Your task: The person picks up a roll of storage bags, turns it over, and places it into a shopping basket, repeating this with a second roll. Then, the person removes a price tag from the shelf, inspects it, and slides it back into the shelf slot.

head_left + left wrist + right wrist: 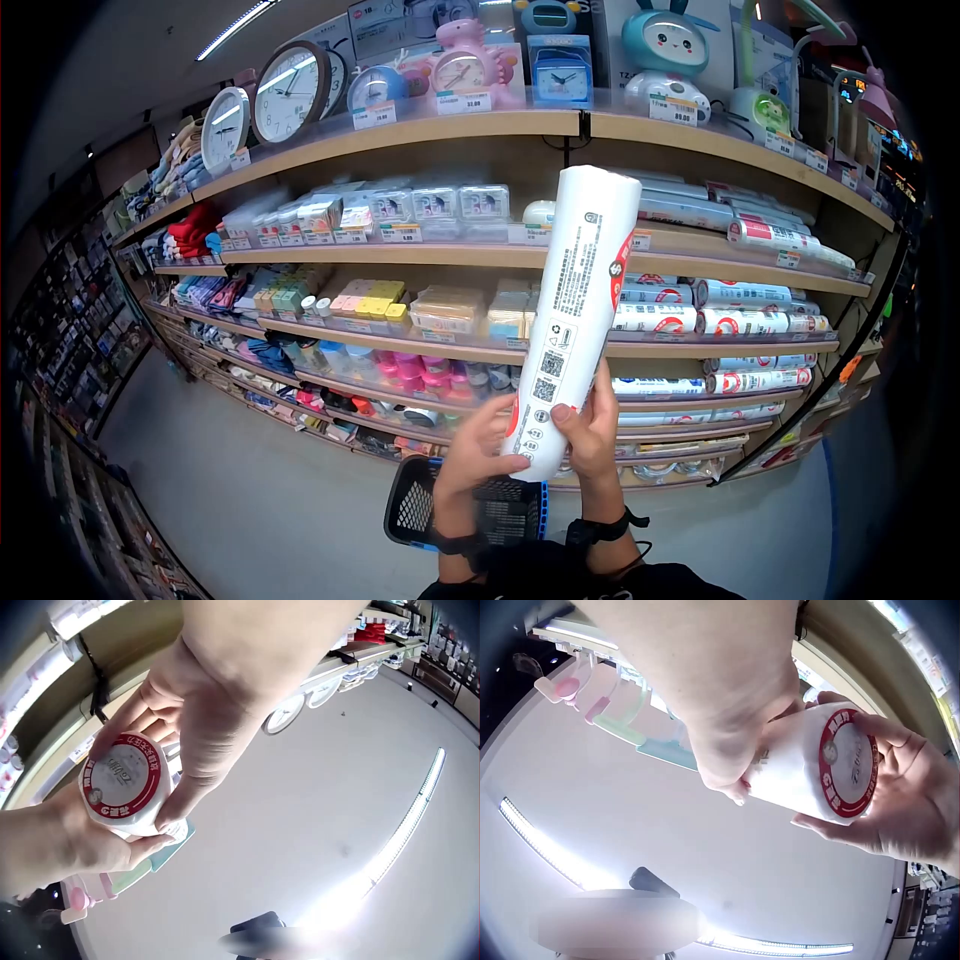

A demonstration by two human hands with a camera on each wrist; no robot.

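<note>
A long white cylindrical pack [572,320], printed with black text, QR codes and a red patch, stands tilted in front of the shelves, its top leaning right. Both hands hold it near its lower end. My left hand [474,445] grips it from the left, thumb across the bottom. From the right, my right hand [592,425] curls round it with the thumb pressed on the printed side. In the left wrist view the pack's round end [124,780] shows a red ring label. The right wrist view has the left hand [915,791] cupped around that same end.
Similar white packs [745,322] lie stacked on the right shelves. Clocks [462,72] and lamps [765,105] line the top shelf. Small boxed goods [370,300] fill the shelves at left. A black and blue shopping basket [408,500] is below the hands, above the grey floor [260,490].
</note>
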